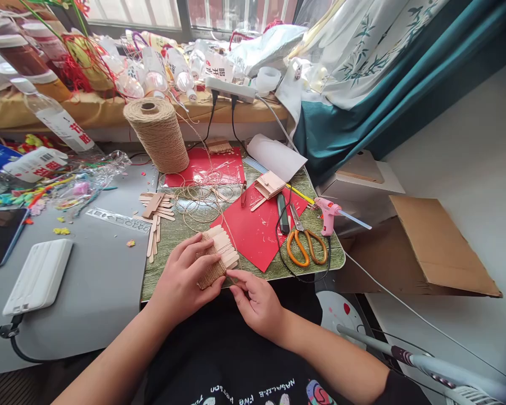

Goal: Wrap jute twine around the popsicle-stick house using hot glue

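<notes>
"Tan twine [213,275] covers part of one panel of craft sticks [225,246]. Where is it, exactly?"

"At the front edge of the green table [158,275], between both hands. The left hand [189,270] is clamped over the panel, fingers across its face. The right hand [255,301] has its fingertips at the panel's near right corner; whether they pinch a strand, I cannot tell."

"And the counts?"

"One spool of twine [156,138] near the back, loose loops lying in front of it. Two red sheets [240,228], one behind, one slanted toward the front. On the slanted one, one small stick box [270,184] and one utility knife [283,215]. One pair of scissors [299,228], orange-handled, overlaps its edge, with one pink glue gun [328,214] just to the right. The loose sticks [158,208] at left overlap too much to count."

"What about the surfaces?"

"Green wood grain, with a grey table [105,292] alongside bearing one white power bank [37,275] and one phone [2,236]."

"The room?"

"Bottles [183,76] crowd a ledge [105,109] below the window [240,14]. One power strip [231,89] there takes two black plugs. Teal curtain [337,135] hangs at right, near a pale wall [468,140] and one open cardboard box [442,247]."
</notes>
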